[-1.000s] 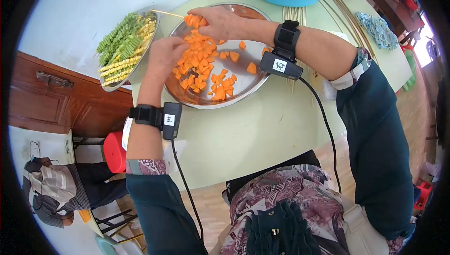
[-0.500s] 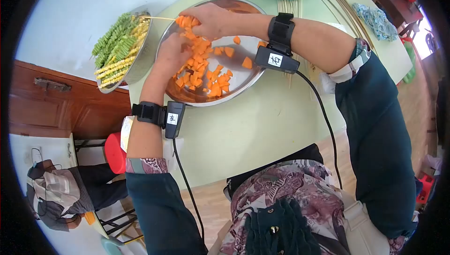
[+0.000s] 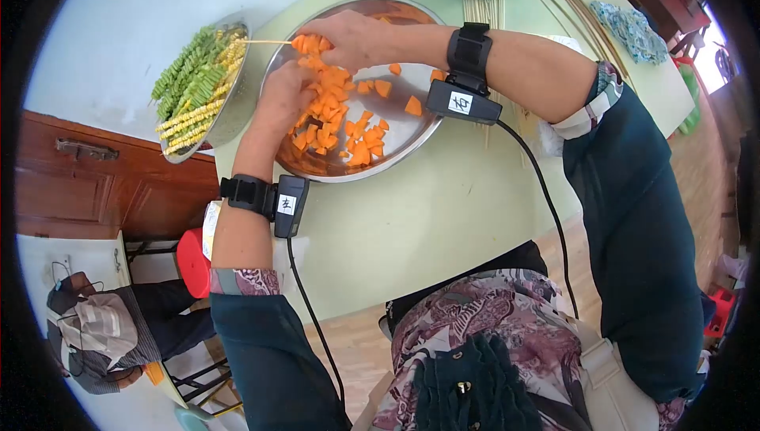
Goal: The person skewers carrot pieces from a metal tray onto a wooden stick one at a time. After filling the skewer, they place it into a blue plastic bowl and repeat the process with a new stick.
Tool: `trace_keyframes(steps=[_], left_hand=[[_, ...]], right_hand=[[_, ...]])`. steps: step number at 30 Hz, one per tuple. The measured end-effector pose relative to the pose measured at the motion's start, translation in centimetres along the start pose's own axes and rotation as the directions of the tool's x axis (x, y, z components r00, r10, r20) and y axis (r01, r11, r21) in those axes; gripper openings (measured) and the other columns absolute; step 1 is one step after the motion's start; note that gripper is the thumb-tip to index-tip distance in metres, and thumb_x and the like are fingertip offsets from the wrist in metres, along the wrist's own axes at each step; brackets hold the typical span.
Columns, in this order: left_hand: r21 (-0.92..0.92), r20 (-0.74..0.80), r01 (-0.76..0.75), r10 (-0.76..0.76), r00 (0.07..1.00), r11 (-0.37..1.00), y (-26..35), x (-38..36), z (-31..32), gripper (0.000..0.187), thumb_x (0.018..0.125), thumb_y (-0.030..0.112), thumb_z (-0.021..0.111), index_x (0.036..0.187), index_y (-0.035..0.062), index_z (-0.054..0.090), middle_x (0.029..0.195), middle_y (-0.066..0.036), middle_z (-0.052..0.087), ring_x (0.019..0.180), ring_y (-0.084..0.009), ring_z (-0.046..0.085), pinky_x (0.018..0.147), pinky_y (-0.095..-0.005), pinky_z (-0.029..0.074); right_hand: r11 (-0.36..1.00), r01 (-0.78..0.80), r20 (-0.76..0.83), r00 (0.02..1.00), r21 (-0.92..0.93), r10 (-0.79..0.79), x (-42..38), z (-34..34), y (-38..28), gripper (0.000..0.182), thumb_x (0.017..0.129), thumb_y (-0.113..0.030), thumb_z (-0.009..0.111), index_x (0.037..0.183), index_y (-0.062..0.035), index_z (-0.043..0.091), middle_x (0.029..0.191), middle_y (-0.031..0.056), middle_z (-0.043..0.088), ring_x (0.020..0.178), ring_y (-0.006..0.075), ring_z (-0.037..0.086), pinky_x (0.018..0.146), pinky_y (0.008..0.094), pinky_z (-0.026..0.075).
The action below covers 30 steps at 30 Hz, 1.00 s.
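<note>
Jutting leftward, skewer [image 3: 269,41] in right hand [image 3: 352,40]

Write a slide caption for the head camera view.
Orange pieces on a thin stick in the right grip, left grip over a metal basin of loose pieces.

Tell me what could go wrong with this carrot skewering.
The skewer in the right hand has a bare end that, in this view, reaches the side bowl, so it might snag there. The left hand is close by at the carrot pieces, so a finger could be pricked. The right wrist's cable hangs slack and might catch.
</note>
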<state>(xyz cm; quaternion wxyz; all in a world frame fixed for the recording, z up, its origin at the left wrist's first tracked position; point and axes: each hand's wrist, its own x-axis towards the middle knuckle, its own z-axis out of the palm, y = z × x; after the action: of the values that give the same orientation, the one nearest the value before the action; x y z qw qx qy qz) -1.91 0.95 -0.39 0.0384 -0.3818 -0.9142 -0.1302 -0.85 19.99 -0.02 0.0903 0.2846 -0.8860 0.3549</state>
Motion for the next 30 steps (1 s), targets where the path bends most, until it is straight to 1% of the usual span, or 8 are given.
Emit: trace_keyframes(steps=[2, 5, 7, 8, 10, 14, 22, 30], left_hand=[[0.003, 0.010, -0.023, 0.023, 1.000, 1.000, -0.3, 0.0, 0.0, 0.027, 0.066, 0.003, 0.061, 0.092, 0.0067, 0.064, 0.083, -0.017, 0.057, 0.082, -0.0355, 0.055, 0.072, -0.0392, 0.045], [0.059, -0.063, -0.029, 0.033, 0.997, 0.998, -0.7, 0.0, -0.5, 0.018, 0.073, 0.004, 0.062, 0.091, 0.0025, 0.064, 0.082, -0.014, 0.061, 0.070, -0.0261, 0.060, 0.064, -0.0309, 0.047], [-0.456, 0.042, 0.443, -0.479, 0.877, 0.772, 0.4, 0.2, -2.3, 0.018, 0.081, 0.007, 0.057, 0.096, -0.0008, 0.062, 0.084, -0.013, 0.063, 0.066, -0.0192, 0.062, 0.058, -0.0254, 0.049], [-0.444, 0.022, 0.444, -0.486, 0.874, 0.778, -0.1, 0.0, -2.8, 0.018, 0.081, 0.007, 0.057, 0.096, -0.0008, 0.062, 0.084, -0.013, 0.063, 0.066, -0.0192, 0.062, 0.058, -0.0254, 0.049], [-0.824, -0.089, 0.208, -0.483, 0.871, 0.527, -1.2, -0.5, -3.6, 0.024, 0.087, 0.009, 0.052, 0.105, -0.0052, 0.056, 0.088, -0.014, 0.063, 0.070, -0.0163, 0.064, 0.057, -0.0221, 0.051], [-0.933, -0.199, 0.003, -0.521, 0.830, 0.360, -1.2, -0.6, -3.9, 0.026, 0.089, 0.009, 0.047, 0.109, -0.0082, 0.048, 0.096, -0.021, 0.059, 0.083, -0.0258, 0.064, 0.064, -0.0282, 0.055], [-0.913, -0.378, -0.155, -0.637, 0.672, 0.379, -1.4, -0.7, -4.4, 0.032, 0.088, 0.004, 0.041, 0.115, -0.0123, 0.039, 0.101, -0.022, 0.055, 0.088, -0.0292, 0.061, 0.066, -0.0318, 0.055], [-0.905, -0.401, -0.178, -0.639, 0.656, 0.386, -1.0, -0.8, -4.5, 0.027, 0.088, 0.003, 0.040, 0.111, -0.0110, 0.041, 0.098, -0.021, 0.056, 0.085, -0.0277, 0.062, 0.066, -0.0310, 0.056]], right_hand=[[1.000, -0.011, 0.004, 1.000, 0.004, 0.011, -0.2, 0.1, 0.0, 0.050, 0.072, -0.015, 0.053, 0.117, 0.0052, 0.047, 0.104, 0.0247, 0.057, 0.097, 0.0360, 0.055, 0.087, 0.0396, 0.044], [0.996, 0.074, -0.047, 0.996, -0.042, -0.076, 0.0, 0.4, 0.3, 0.049, 0.072, -0.010, 0.048, 0.120, -0.0024, 0.045, 0.075, 0.0194, 0.061, 0.062, 0.0262, 0.062, 0.062, 0.0368, 0.049], [0.979, 0.184, -0.133, 0.972, -0.082, -0.194, 0.2, 0.4, 0.5, 0.052, 0.072, -0.010, 0.048, 0.124, -0.0039, 0.041, 0.077, 0.0190, 0.062, 0.063, 0.0254, 0.061, 0.061, 0.0371, 0.048], [0.975, 0.207, -0.141, 0.966, -0.081, -0.217, 0.4, 0.3, 0.6, 0.052, 0.072, -0.010, 0.048, 0.124, -0.0039, 0.041, 0.077, 0.0190, 0.062, 0.063, 0.0254, 0.061, 0.061, 0.0371, 0.048], [0.992, 0.100, -0.100, 0.991, 0.072, -0.092, 0.0, 0.0, -0.2, 0.057, 0.073, -0.010, 0.049, 0.128, -0.0075, 0.037, 0.078, 0.0177, 0.062, 0.064, 0.0251, 0.060, 0.060, 0.0362, 0.047], [0.985, 0.147, -0.094, 0.986, 0.087, -0.139, -0.6, -0.5, -1.1, 0.063, 0.076, -0.010, 0.051, 0.134, -0.0216, 0.032, 0.079, 0.0152, 0.062, 0.061, 0.0240, 0.058, 0.060, 0.0340, 0.047], [0.993, 0.114, 0.000, 0.993, -0.014, -0.114, -1.0, -0.2, -1.0, 0.063, 0.075, -0.008, 0.050, 0.133, -0.0254, 0.034, 0.073, 0.0134, 0.060, 0.061, 0.0234, 0.059, 0.060, 0.0343, 0.048], [0.988, 0.153, -0.024, 0.988, -0.026, -0.154, -1.1, 0.3, -0.6, 0.060, 0.073, -0.004, 0.049, 0.131, -0.0208, 0.039, 0.070, 0.0168, 0.057, 0.064, 0.0279, 0.059, 0.061, 0.0371, 0.047]])
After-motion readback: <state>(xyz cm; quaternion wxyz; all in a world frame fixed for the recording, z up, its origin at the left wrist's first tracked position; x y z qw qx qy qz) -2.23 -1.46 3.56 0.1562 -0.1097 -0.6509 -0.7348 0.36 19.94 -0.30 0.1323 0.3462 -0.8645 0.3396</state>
